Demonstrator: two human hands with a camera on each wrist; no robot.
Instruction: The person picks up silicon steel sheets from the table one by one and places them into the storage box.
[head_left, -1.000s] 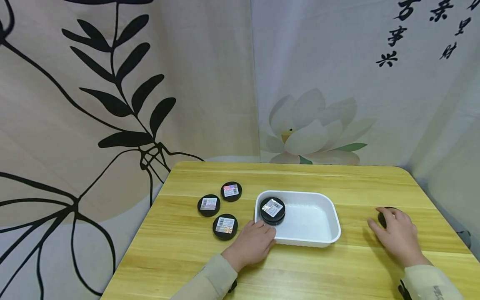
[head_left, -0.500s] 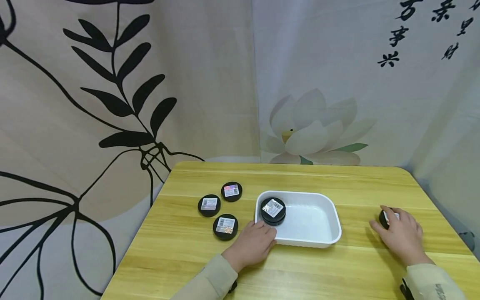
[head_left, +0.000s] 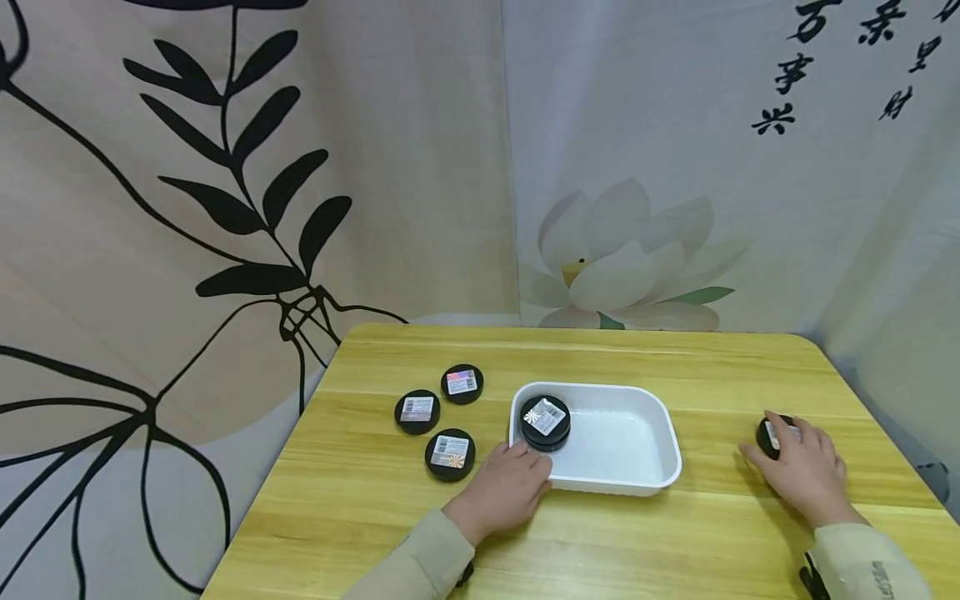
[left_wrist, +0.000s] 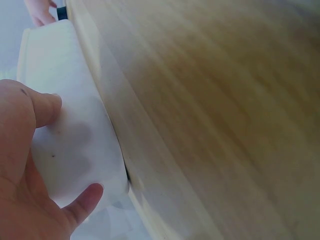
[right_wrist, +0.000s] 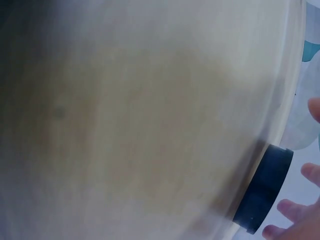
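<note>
Resting at the near-left corner of a white plastic tray (head_left: 618, 446), my left hand (head_left: 502, 492) holds it, with the thumb (left_wrist: 47, 110) against the outer wall. Two stacked flat round black containers (head_left: 546, 421), the top one labelled, sit in the tray's left end. My right hand (head_left: 806, 475) is over another flat black round container (head_left: 767, 437), partly hiding it. In the right wrist view its spread fingers (right_wrist: 295, 210) appear just off that container's (right_wrist: 264, 189) side. Left of the tray lie three more labelled black containers (head_left: 450, 454).
The wooden table (head_left: 637, 550) has rounded far corners. Behind it hangs a printed curtain (head_left: 420, 167) with black leaves, a pale flower and characters. Bare tabletop lies between the tray and my right hand.
My right hand has shifted slightly right, uncovering more of the container's label beneath it. The left hand and tray have stayed put.
</note>
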